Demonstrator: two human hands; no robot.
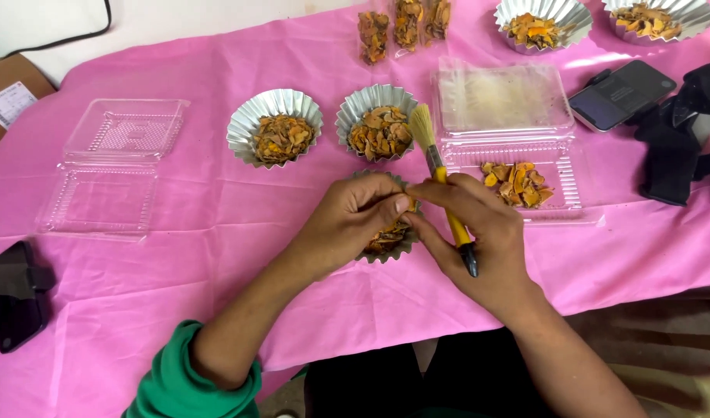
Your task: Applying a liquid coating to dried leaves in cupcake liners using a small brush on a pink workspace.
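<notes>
A pink cloth (177, 232) covers the whole table in front of you, and everything else lies on it. Next in size are two clear plastic clamshell boxes, both lying open: the one at your far left (115, 166) has nothing visible in it, while the one to your right (517, 139) has a small heap of orange-yellow dried pieces (517, 183) in its near half. A dark bundle of straps and gear (680, 131) sits at the right edge with a dark phone (622, 94) just beside it, and a second dark device (14, 294) lies at the left edge. You have five fluted foil cups in view: two filled ones side by side in the middle, the left (274, 128) and the right (376, 122), two more filled ones at the far top right (542, 23) and (655, 17), and a fifth (390, 240) directly under your hands, mostly hidden by them. Three small clear packets of dried pieces (405, 27) lie in a row at the top centre. Your left hand (355, 220) is curled narrowly over the near cup, fingertips pinched together on a piece at its rim. Your right hand (486, 240) is closed around one yellow-handled brush (444, 182), its pale bristles pointing up and away from you toward the middle cups.
</notes>
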